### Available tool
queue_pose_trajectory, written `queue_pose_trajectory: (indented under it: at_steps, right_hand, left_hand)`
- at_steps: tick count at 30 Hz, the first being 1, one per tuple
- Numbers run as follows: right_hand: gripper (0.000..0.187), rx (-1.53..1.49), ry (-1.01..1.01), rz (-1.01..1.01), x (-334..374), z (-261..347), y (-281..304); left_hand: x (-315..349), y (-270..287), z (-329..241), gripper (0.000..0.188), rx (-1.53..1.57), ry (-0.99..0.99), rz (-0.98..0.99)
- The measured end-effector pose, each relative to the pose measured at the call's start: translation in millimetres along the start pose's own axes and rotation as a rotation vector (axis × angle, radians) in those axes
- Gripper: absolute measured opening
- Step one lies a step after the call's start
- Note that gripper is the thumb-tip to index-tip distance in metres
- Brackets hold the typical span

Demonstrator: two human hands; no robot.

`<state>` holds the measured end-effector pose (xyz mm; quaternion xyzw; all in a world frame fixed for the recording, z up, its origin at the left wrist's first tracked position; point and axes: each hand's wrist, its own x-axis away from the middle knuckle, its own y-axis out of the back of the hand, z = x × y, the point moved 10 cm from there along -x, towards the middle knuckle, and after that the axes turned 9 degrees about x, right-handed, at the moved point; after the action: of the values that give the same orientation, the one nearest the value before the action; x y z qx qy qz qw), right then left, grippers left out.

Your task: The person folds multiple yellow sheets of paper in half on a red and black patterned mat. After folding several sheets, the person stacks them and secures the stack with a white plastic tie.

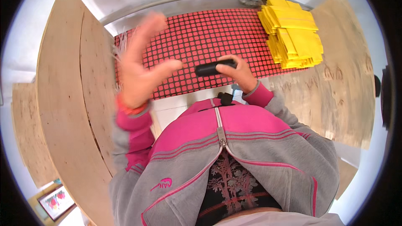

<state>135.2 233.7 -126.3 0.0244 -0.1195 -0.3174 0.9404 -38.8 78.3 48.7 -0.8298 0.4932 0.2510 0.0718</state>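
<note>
Left grip spread, apparently empty; right grip clasping 1 end of a black oblong object over the red-checked counter; steady, level support advisable.

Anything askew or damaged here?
Slightly: the yellow stack at the right end of the red cover is uneven, edges out of line. The left wooden board has a long dark line, crack or seam unclear. No spill visible.
</note>
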Motion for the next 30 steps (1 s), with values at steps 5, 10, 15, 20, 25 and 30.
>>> queue_pose_trajectory:
  at_steps: [5,10,15,20,25,30]
  right_hand:
    - [0.046,0.221,0.058,0.334,-21.3,-40.4,-49.9]
    - [0.045,0.227,0.137,0.479,-36.3,-68.0,-64.6]
    - [0.052,0.488,0.218,0.633,-31.4,-83.3,-76.3]
    - [0.05,0.788,0.272,0.561,-46.8,-83.5,-31.5]
    - [0.044,0.681,0.024,-0.137,-109.0,-104.8,87.0]
    - [0.059,0.912,-0.133,-0.655,-157.4,-123.8,199.8]
  left_hand:
    - [86.0,-76.5,157.0,0.08,-0.153,0.423,0.295]
    - [139.7,-101.2,213.9,0.067,0.209,0.768,0.233]
    - [142.2,-110.5,216.7,0.069,0.144,0.783,0.394]
    - [110.9,-131.9,244.5,0.077,-0.107,0.752,0.374]
    - [96.0,-103.8,264.6,0.08,-0.268,0.597,0.181]
    - [176.6,-94.6,303.1,0.066,0.026,0.951,0.25]
